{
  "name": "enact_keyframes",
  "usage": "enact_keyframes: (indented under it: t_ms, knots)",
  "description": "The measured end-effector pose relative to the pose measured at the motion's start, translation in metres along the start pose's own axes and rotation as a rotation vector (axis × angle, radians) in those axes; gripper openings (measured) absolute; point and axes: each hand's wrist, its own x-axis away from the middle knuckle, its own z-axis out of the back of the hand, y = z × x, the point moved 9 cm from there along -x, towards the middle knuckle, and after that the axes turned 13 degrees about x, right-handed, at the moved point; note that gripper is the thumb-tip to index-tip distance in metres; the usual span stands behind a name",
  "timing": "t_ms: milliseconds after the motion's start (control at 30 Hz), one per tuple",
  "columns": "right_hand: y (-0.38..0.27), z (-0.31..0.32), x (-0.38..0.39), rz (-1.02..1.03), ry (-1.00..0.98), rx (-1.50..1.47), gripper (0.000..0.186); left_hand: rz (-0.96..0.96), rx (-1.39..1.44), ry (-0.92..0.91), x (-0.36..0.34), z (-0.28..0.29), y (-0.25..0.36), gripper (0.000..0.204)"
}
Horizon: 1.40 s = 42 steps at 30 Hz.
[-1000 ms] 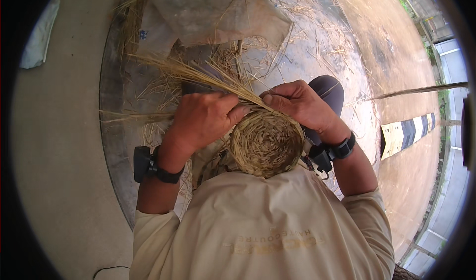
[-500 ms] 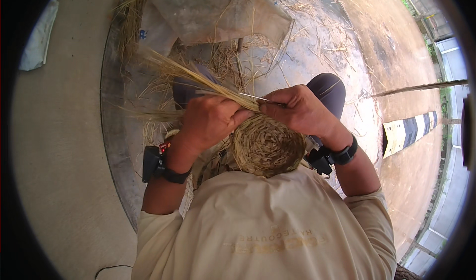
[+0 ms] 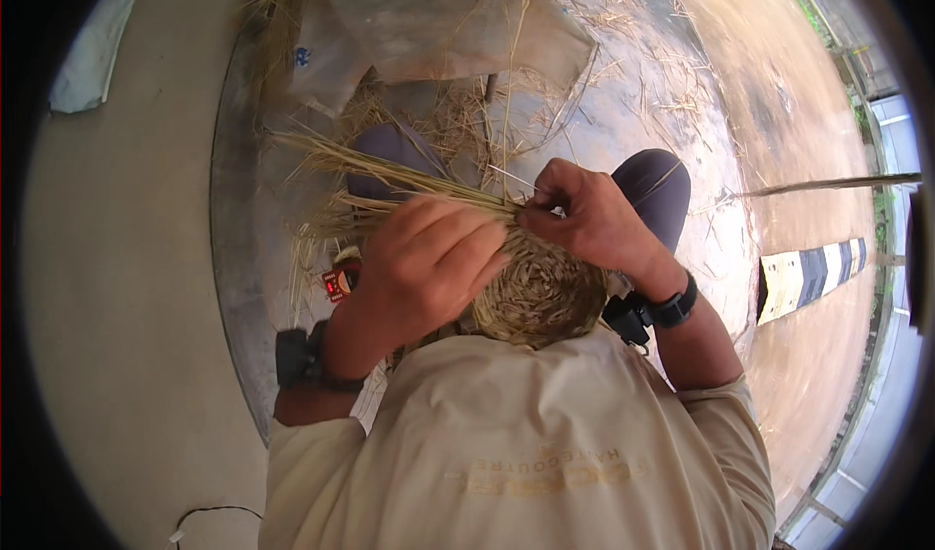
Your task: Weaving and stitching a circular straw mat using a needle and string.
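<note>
A round coiled straw piece [image 3: 541, 292], woven in spiral rows, rests against my shirt front between my knees. A loose bundle of long straw [image 3: 390, 170] runs from its far edge out to the left. My right hand [image 3: 589, 214] is closed, thumb and forefinger pinching the straw at that edge. A thin pale needle-like strip [image 3: 506, 175] slants up and left from its fingers. My left hand [image 3: 433, 263] hovers at the coil's left side, fingers loosely bent and a little apart, slightly blurred; its thumb is hidden. It seems to hold nothing.
Ahead lies a translucent plastic sheet [image 3: 438, 29], with straw heaped along its far and left sides. Loose stalks [image 3: 672, 82] litter the floor mat. A small red device [image 3: 341, 282] is beside my left forearm. To the right stands a black-and-white striped barrier [image 3: 813, 272].
My left hand has let go of the straw bundle and come nearer and to the right, over the coil's left side. My right hand stays at the coil's edge, turned slightly.
</note>
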Motion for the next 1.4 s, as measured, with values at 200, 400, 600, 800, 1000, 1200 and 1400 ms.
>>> enact_keyframes:
  t_ms: [200,400,600,800,1000,1200,1400]
  knots:
    - [-0.008,0.006,0.006,-0.004,0.043,0.05,0.024,-0.095,-0.04,-0.265,-0.028,-0.046,-0.036,0.049]
    - [-0.018,0.014,0.013,0.069,0.059,0.092,0.023,0.274,0.149,-0.702,-0.014,-0.067,-0.081,0.037]
    - [-0.014,0.007,0.019,0.279,0.103,0.202,0.02,0.292,0.069,-0.595,0.01,-0.073,-0.075,0.028]
    - [-0.01,0.007,0.031,0.402,0.204,0.256,0.02,0.352,0.144,-0.433,0.017,-0.077,-0.063,0.02]
    - [0.055,0.033,0.028,-0.014,0.201,-0.655,0.023,0.318,0.15,-0.311,0.007,-0.078,-0.053,0.017]
    - [-0.043,0.012,0.012,0.522,0.013,-0.647,0.014,0.282,0.15,-0.307,-0.011,-0.069,-0.038,0.025]
    - [-0.089,-0.038,0.076,0.873,-0.177,-0.13,0.02,0.475,0.386,-0.294,0.008,-0.067,-0.068,0.038]
